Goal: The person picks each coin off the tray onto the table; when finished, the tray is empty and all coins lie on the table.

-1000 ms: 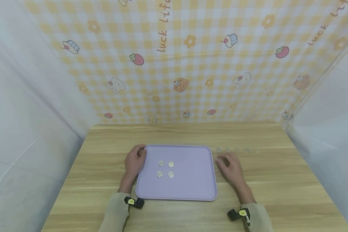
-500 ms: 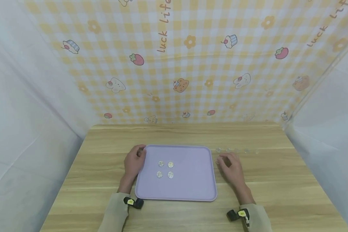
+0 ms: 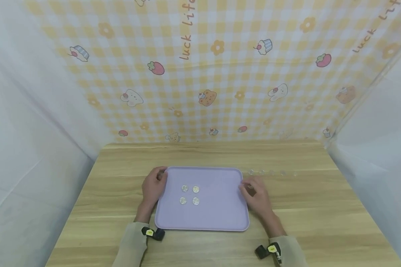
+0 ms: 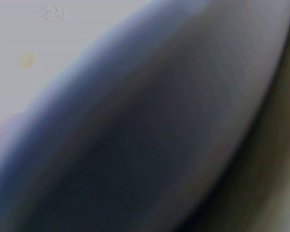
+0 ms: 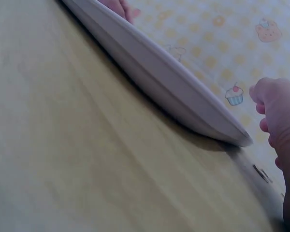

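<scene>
The purple tray (image 3: pixel 220 209) lies flat on the worktop (image 3: pixel 314 211), its long axis running left to right between the two hands; four silvery discs (image 3: pixel 195 189) sit inside it, two by two, on the left half of its floor. The left hand (image 3: pixel 152 187) is at the tray's far left corner, thumb and curled fingers appearing to grip the rim; its own wrist view is too blurred to confirm this. The right hand (image 3: pixel 258 200) is at the tray's right rim, fingers bent and tips drawn close together; whether they pinch anything cannot be told. The governing relation, in my judgement, is that the tray's bare right half lies directly left of the right fingers, with the silvery discs beyond it; the left hand is nearer to those discs. A row of five clear discs (image 3: pixel 271 172) lies on the worktop to the right of the tray's far right corner, just beyond the right hand; a checked cloth (image 3: pixel 183 81) hangs behind the tray; the raised rim is judged the only obstacle, a low one, between the right hand and the tray floor.
</scene>
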Motion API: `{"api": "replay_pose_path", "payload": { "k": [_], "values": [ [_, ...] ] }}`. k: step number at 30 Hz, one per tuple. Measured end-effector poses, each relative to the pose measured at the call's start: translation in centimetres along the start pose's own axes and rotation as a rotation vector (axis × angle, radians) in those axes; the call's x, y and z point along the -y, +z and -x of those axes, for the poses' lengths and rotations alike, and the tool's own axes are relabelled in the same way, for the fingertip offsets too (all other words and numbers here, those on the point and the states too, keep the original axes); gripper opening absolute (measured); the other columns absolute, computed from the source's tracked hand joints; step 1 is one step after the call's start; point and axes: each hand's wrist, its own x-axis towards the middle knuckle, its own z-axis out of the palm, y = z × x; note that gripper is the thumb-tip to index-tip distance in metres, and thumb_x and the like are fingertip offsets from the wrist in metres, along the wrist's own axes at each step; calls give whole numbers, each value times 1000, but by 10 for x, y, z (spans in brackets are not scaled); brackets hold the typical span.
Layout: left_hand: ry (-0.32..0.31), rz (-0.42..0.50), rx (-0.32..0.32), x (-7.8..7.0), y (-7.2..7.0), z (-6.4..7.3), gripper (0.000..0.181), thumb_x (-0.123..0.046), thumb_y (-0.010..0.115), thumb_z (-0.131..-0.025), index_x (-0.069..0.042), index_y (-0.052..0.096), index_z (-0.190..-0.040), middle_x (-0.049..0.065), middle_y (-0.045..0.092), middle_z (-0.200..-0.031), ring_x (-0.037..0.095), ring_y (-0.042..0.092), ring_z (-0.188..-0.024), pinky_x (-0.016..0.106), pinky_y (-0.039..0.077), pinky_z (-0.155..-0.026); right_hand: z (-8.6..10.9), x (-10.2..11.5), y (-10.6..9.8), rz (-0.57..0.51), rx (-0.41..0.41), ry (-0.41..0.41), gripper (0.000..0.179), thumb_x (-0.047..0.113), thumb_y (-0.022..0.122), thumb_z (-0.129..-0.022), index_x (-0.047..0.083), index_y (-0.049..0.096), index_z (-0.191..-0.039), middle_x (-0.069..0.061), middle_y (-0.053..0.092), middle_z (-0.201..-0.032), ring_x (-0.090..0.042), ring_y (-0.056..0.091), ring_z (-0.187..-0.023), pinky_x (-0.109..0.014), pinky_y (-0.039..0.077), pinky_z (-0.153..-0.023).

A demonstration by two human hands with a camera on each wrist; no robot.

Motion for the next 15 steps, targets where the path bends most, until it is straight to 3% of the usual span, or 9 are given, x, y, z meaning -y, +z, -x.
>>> {"api": "replay_pose_path", "payload": {
  "k": [8,15],
  "values": [
    [-4,-5,-2,1,1,0,22,-20,62,-96,-12,70,-115,3,63,-74,14,54,-60,27,44,-53,1,16,18,-65,12,-124,21,-2,78,-75,7,71,-93,-5,66,-85,-18,55,-84,-22,40,-81],
    [7,-17,-9,2,1,-1,23,-22,62,-96,-13,70,-116,3,62,-73,15,53,-60,28,43,-54,-8,34,33,-62,85,-206,21,5,80,-75,7,72,-95,-2,69,-89,-17,57,-87,-28,40,-83]
  ]
}}
